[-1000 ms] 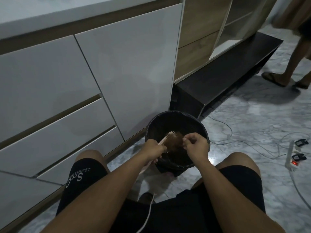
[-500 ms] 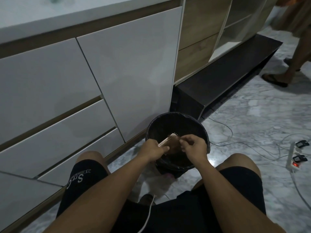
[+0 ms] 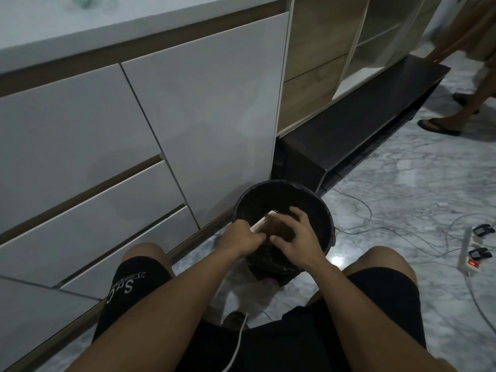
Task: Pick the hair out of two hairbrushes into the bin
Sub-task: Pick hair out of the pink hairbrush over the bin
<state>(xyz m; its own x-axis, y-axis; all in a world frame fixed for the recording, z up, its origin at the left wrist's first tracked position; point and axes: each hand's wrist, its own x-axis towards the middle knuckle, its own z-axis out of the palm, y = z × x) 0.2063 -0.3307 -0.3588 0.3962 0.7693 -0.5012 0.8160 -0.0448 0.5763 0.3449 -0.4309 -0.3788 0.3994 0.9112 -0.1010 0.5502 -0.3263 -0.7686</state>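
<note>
right hand [image 3: 296,238] now spread over hairbrush [image 3: 271,224]

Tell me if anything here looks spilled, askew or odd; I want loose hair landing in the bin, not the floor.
Nothing looks spilled. The left hand holds the hairbrush over the bin while the right hand works at its bristles. The only oddity is loose cables and a power strip trailing across the floor to the right.

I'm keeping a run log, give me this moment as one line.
left hand holds hairbrush | right hand fingers on its bristle side | both over bin | second brush not visible
</note>
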